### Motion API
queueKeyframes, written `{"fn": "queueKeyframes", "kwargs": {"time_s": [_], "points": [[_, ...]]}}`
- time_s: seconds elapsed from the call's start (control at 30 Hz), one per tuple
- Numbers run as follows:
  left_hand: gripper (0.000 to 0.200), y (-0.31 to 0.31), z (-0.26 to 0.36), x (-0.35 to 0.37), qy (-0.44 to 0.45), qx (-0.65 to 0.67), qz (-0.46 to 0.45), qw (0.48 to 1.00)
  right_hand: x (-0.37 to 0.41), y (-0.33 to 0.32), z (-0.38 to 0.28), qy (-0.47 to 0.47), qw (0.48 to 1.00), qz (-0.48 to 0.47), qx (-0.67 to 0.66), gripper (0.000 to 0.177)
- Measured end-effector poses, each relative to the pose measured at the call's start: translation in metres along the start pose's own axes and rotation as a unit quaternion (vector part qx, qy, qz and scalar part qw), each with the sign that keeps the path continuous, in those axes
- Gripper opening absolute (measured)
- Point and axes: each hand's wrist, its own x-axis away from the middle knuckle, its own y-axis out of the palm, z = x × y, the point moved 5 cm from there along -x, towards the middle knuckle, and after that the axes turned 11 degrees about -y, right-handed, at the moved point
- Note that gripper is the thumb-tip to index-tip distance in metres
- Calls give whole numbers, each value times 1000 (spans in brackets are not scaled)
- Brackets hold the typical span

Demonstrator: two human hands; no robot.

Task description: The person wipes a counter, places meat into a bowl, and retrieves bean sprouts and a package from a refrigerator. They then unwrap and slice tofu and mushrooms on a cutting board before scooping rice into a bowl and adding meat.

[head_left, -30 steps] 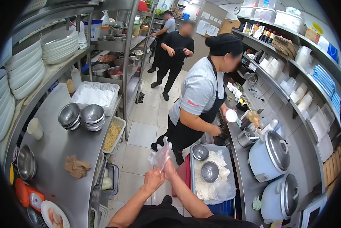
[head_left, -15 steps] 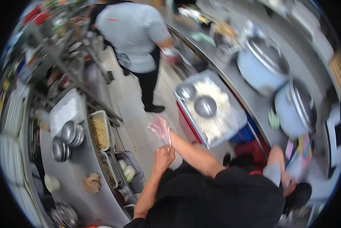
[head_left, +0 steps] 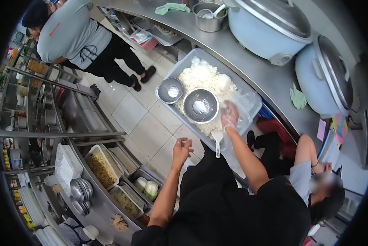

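My right hand (head_left: 229, 115), in a clear plastic glove, reaches into a tub (head_left: 255, 107) of cooked rice (head_left: 202, 73). Its fingers are extended over the rice, just right of a large metal bowl (head_left: 200, 105) that sits on it. A smaller metal bowl (head_left: 170, 90) rests at the tub's left corner. Close below the gloved hand, a white rice paddle (head_left: 217, 143) leans on the near rim, handle toward me. My left hand (head_left: 182, 152) is bare and hovers over the floor left of the tub, fingers loosely bent and apart, holding nothing.
Two rice cookers (head_left: 270, 30) and a metal pot (head_left: 209, 17) stand on the right counter. At left, noodles (head_left: 101, 169) and vegetables (head_left: 151, 190) fill containers beside stacked metal bowls (head_left: 81, 190). One person (head_left: 75, 35) stands ahead; another (head_left: 302, 176) is at the right.
My right hand has moved from beside my left hand, which was at its glove cuff, into the rice tub. My left hand has let go of the cuff. The view has turned toward the tub.
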Motion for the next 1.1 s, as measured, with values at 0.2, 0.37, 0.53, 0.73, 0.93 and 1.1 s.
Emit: {"fn": "queueKeyframes", "kwargs": {"time_s": [0.2,0.37,0.53,0.73,0.93,1.1], "points": [[48,29,20,-119,-181,129,-31,974,-140,53,30,-71,947,-185,251,74],[27,35,11,-153,-178,109,-5,978,-165,96,66,-45,889,-354,287,72],[23,25,36,-118,-133,87,23,987,-180,98,76,-40,930,-305,201,47],[25,21,54,-113,-119,74,75,987,-145,61,12,105,964,-228,-86,34],[24,44,70,-128,-152,64,8,986,-79,101,-50,-40,971,-228,-65,36],[23,37,60,-127,-138,83,-20,987,-63,96,-79,-3,923,-372,98,59]]}}
